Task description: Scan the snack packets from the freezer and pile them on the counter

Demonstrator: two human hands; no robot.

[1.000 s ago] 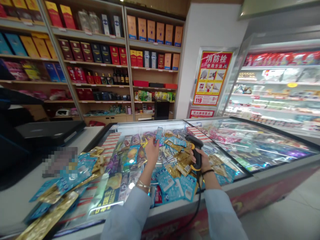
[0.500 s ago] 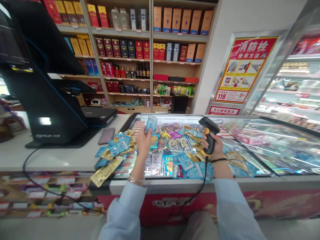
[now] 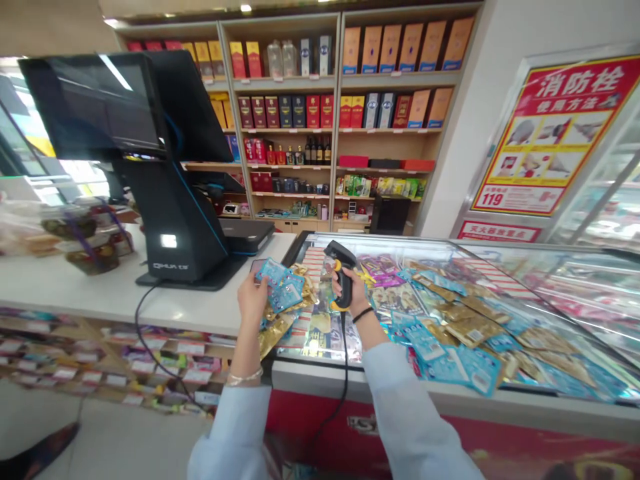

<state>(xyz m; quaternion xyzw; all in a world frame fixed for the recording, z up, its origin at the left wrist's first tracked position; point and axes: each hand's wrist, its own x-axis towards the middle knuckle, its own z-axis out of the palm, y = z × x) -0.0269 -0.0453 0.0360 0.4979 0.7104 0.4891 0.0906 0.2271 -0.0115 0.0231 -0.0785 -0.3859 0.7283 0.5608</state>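
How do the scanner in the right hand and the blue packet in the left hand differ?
The scanner is black and yellow; the blue packet has pale markings. The scanner has a chunky grip; the packet looks flat. The scanner trails a cable; the packet has none. Both are held: scanner by right hand, packet by left hand.

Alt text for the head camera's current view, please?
A person's right hand grips a black-and-yellow corded handheld scanner, while the left hand touches a shiny blue packet at a small pile of blue and gold packets. A larger blue-and-gold packet heap lies on a glass-topped case at right; a black screened register stands at left.
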